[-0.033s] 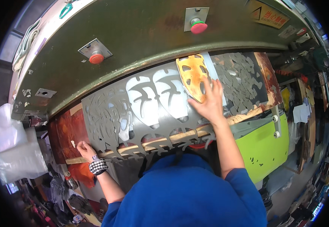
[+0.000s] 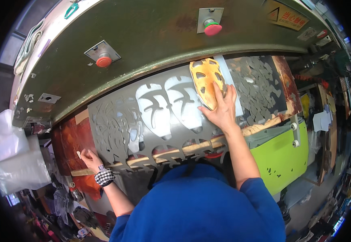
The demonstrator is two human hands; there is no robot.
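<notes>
A yellow, sole-shaped cutting die with several openings lies on a dark grey sheet. My right hand holds the die from its near right side, fingers over its top and thumb at its near left edge. Left of the die, two pale sole-shaped cut areas show in the sheet, crossed by curved grey strips. My left hand rests by the sheet's near left corner with curled fingers. What they hold, if anything, cannot be made out.
Grey offcuts cover the right of the bed, above a worn wooden edge. The green machine beam spans the far side, with a red button and a pink-red button. A lime-green sheet hangs at right.
The die has turned slightly, its near end swinging left under my right hand. My right fingers have shifted a little on it. My left hand stays nearly in place.
</notes>
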